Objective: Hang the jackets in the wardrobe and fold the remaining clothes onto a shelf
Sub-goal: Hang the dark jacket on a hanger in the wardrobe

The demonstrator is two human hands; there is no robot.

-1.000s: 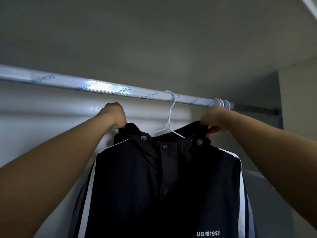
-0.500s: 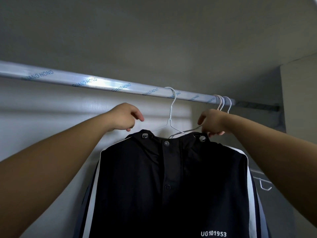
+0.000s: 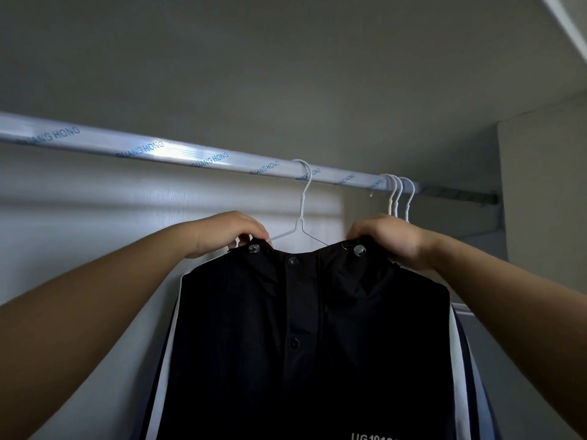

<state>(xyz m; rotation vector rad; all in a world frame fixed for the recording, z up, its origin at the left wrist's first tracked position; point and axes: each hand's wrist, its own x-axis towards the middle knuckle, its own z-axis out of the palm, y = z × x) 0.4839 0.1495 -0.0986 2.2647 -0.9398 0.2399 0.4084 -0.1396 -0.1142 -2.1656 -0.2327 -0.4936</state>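
A black jacket (image 3: 305, 338) with white side stripes and snap buttons hangs on a white wire hanger (image 3: 301, 214), whose hook sits over the wrapped wardrobe rail (image 3: 178, 152). My left hand (image 3: 228, 233) pinches the collar at its left corner. My right hand (image 3: 390, 238) grips the collar at its right corner, beside a grey toggle. Both arms reach up from the lower corners.
Several empty white hangers (image 3: 398, 198) hang bunched on the rail to the right. The wardrobe's side panel (image 3: 543, 201) stands further right, its top panel (image 3: 286, 65) overhead, the pale back wall (image 3: 95, 217) behind the jacket.
My left hand has come down from above the jacket onto the collar's left corner. The jacket's collar now sits straighter on the hanger. My right hand stays at the right corner.
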